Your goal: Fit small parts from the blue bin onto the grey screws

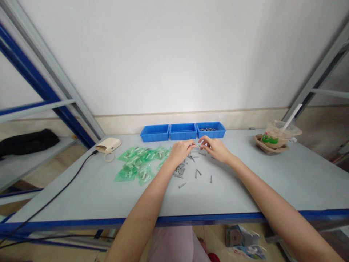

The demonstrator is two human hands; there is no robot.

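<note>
My left hand (pixel 180 150) and my right hand (pixel 215 147) meet above a scatter of loose grey screws (pixel 188 171) on the pale grey table (pixel 245 189). Both hands have their fingers pinched together, fingertips almost touching each other over the pile. What sits between the fingertips is too small to make out, perhaps a screw. A heap of small green plastic bags (pixel 139 162) holding screws lies just left of my left hand.
Three blue trays (pixel 182 131) line the back of the table; the right one (pixel 211 129) holds screws. A beige device (pixel 108 145) with a black cable lies at left. An iced drink cup (pixel 279 134) with a straw stands at right. Blue-edged shelf posts flank the table.
</note>
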